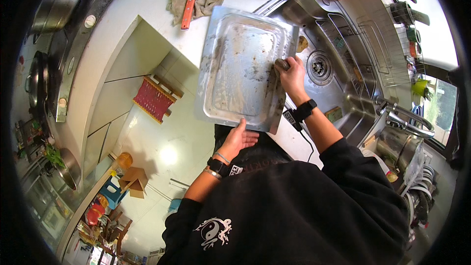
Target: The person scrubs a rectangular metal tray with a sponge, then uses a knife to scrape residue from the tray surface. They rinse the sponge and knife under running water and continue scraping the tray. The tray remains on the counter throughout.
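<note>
A flat metal tray (244, 70) with a raised inner border and brown grime lies before me, overlapping the counter and the sink edge. My left hand (237, 141) is at its near edge, thumb over the rim and fingers below. In my right hand (293, 75) is a dark scouring pad (282, 64), held against the tray's right side. Beyond the tray, a wide scraper (189, 9) with an orange handle rests partly on a crumpled grey-brown rag (213, 2).
To the right is a stainless steel sink (312, 88) with a strainer drain (319, 67), a wire rack (336, 40), a green sponge (333, 114) and a faucet (408, 117). A red woven stool (154, 99) stands on the floor. The stove (75, 51) is at far left.
</note>
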A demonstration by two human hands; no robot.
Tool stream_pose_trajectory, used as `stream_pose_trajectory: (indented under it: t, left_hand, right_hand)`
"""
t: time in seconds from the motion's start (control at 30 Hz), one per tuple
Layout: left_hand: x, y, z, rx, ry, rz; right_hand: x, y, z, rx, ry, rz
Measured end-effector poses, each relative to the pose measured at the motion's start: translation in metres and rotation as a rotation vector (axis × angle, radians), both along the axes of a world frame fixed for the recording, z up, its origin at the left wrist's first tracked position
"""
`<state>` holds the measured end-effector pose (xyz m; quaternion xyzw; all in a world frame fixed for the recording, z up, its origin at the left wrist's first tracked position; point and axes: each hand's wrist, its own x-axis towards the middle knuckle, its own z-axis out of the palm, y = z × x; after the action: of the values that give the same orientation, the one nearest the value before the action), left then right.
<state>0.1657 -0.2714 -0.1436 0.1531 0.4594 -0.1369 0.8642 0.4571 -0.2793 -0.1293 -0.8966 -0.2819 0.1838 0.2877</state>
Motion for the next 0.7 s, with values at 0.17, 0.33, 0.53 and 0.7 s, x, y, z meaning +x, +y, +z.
stream_pose_trajectory:
  t: [0.17, 0.33, 0.53, 0.7]
  left_hand:
    - [-0.007, 0.043, 0.043, 0.654, -0.031, -0.34]
    - [0.043, 0.109, 0.047, 2.015, 0.002, -0.572]
    - [0.087, 0.13, 0.009, 2.083, 0.169, -0.848]
    - [0.086, 0.13, 0.004, 2.116, 0.216, -0.895]
  right_hand:
    - [0.024, 0.037, -0.002, 0.197, -0.17, 0.185]
    - [0.018, 0.057, 0.004, 0.153, -0.441, 0.222]
    - [-0.044, 0.014, -0.006, 0.02, -0.137, 0.28]
    - [-0.079, 0.016, -0.012, -0.105, -0.063, 0.325]
